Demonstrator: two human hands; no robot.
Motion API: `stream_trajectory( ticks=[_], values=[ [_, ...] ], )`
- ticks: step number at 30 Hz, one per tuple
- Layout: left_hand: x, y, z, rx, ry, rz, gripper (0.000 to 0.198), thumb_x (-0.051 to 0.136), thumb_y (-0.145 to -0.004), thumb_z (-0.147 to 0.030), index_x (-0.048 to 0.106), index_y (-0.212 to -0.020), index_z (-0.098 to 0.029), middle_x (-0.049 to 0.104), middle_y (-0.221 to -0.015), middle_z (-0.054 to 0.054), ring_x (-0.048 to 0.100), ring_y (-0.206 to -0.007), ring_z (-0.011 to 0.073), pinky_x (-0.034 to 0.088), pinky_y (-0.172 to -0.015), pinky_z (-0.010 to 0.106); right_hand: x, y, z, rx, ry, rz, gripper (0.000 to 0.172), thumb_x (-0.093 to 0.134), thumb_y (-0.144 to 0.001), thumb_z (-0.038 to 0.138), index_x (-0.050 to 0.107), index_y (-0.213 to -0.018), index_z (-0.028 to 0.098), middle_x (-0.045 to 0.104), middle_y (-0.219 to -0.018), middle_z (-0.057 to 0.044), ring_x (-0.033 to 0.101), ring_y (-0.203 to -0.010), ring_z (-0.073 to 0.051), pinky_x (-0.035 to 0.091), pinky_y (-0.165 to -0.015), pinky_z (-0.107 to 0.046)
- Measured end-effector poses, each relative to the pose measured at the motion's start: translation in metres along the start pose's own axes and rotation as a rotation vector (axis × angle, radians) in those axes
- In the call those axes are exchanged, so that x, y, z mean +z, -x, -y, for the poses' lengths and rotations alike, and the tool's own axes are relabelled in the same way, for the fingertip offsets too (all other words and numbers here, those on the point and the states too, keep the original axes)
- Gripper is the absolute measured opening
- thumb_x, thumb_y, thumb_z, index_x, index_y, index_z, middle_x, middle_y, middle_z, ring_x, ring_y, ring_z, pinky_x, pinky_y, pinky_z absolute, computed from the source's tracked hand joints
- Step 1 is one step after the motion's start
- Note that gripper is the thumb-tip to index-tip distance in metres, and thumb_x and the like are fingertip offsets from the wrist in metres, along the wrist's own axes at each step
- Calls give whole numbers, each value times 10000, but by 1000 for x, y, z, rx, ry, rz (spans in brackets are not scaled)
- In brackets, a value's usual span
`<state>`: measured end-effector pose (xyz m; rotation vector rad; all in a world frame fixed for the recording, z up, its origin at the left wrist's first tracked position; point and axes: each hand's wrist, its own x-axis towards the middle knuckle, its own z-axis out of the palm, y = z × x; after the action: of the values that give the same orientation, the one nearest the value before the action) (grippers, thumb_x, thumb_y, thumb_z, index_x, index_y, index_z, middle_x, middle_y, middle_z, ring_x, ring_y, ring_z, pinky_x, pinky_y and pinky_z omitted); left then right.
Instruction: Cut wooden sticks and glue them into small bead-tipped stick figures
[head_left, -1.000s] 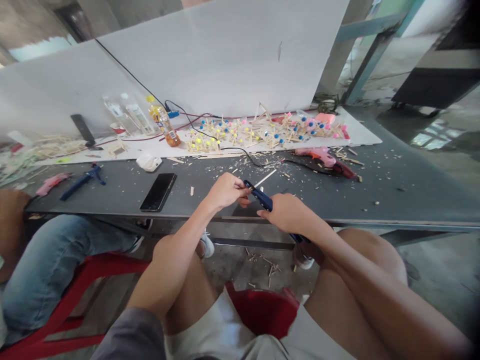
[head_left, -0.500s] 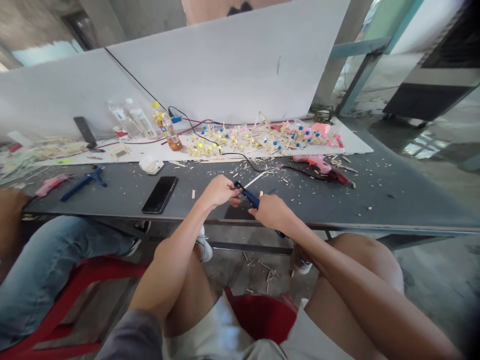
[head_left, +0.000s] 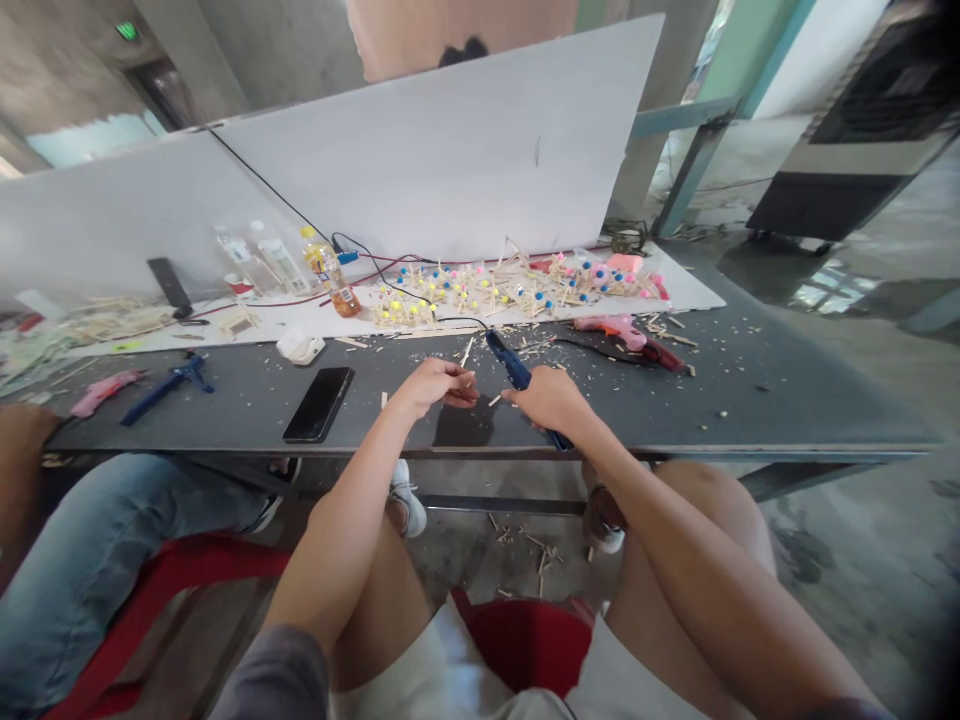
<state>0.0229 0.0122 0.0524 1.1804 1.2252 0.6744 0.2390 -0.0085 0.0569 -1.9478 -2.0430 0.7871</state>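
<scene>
My left hand is above the table with its fingers pinched on a thin pale wooden stick, which pokes up past the fingertips. My right hand is wrapped round a long dark-blue hand cutter. Its head points away from me toward the back of the table, and its handle end reaches the front edge. A gap separates the cutter's head from the stick. A short piece of wood shows between my hands. Wood chips surround both hands.
Small stick assemblies with coloured balls crowd the white board. A pink glue gun lies at right; a black phone, white case and another blue tool are at left. Bottles stand behind. A co-worker's leg is at left.
The cutter's head has come away from my left fingers and turned to point farther back. The stick in my left hand now points upward. My view has shifted slightly.
</scene>
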Motion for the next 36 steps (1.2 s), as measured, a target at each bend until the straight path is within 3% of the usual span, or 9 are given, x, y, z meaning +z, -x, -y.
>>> stream_trajectory(
  ticks=[5,10,16,21,24,32,36],
  values=[
    [3,-4,0,1,-111,-60,311,804,-739,-363,673,-814,-91,725,-822,104,697,-620,151,523,-522,215,-4,0,-4,8,-50,0,358,592,-854,449,705,-899,112,671,-553,-97,707,-686,-254,506,-685,-300],
    [6,-9,1,15,-239,-134,252,780,-755,-326,663,-794,-107,680,-714,59,653,-559,131,442,-448,195,-9,1,-4,14,-82,-30,368,592,-849,443,701,-918,98,676,-558,-100,703,-665,-249,504,-681,-299],
    [0,-15,2,63,-496,-210,298,844,-659,-364,714,-796,-134,667,-652,50,607,-541,138,393,-452,214,-20,2,-4,56,-166,-30,391,597,-855,443,696,-988,88,689,-579,-99,684,-574,-232,502,-643,-294],
    [-16,-24,-4,195,-766,-530,153,687,-815,-308,730,-793,-163,689,-650,53,642,-627,165,448,-629,253,-26,4,-4,64,-217,-43,361,590,-862,425,703,-970,100,713,-639,-109,674,-534,-213,501,-603,-287],
    [-27,-32,-9,205,-897,-645,118,656,-820,-239,739,-793,-160,725,-736,70,656,-734,180,439,-705,252,-27,4,-4,54,-265,-52,329,590,-861,412,700,-947,113,735,-721,-112,663,-500,-191,495,-558,-276],
    [-27,-50,-12,91,-974,-595,275,648,-841,-410,724,-744,-164,720,-734,79,643,-731,182,426,-694,252,-24,1,-6,42,-289,-71,302,596,-853,415,680,-898,128,732,-706,-105,650,-465,-180,480,-476,-262],
    [-17,-56,-10,-9,-1000,-518,183,755,-746,-334,715,-722,-157,724,-764,120,664,-784,223,439,-704,266,-24,0,-8,31,-317,-81,279,598,-848,403,666,-844,133,727,-687,-107,648,-452,-181,476,-453,-258]
  ],
)
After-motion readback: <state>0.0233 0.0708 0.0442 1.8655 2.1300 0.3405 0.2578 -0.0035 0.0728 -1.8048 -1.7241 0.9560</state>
